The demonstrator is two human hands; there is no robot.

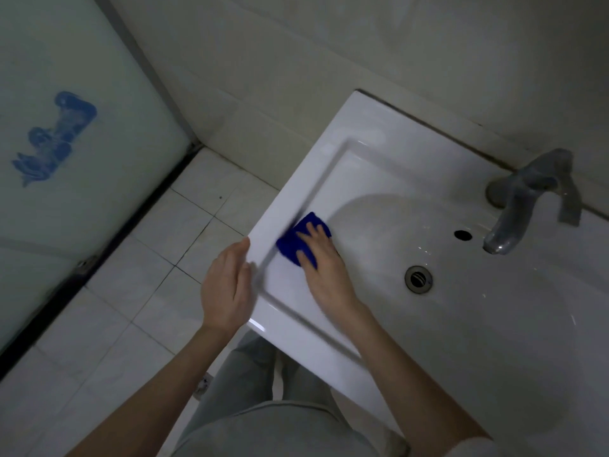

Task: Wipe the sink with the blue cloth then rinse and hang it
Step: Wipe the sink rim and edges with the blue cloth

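Our left hand [227, 285] lies flat, fingers together, against the outer edge of the white sink [362, 127]. Just beside it, the blue cloth [295, 240] sits on the sink's flat ledge under our right hand [321, 258], whose fingers are spread and pressing down. The drain [418, 279] and the grey faucet [524, 206] lie further right.

Frosted door [108, 209] (blue decal [56, 136]), white floor tiles [131, 291]

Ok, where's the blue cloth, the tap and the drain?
blue cloth [289, 245], head view, bare left corner of the cloth.
tap [514, 216], head view, middle of its spout.
drain [418, 279], head view, its centre grate.
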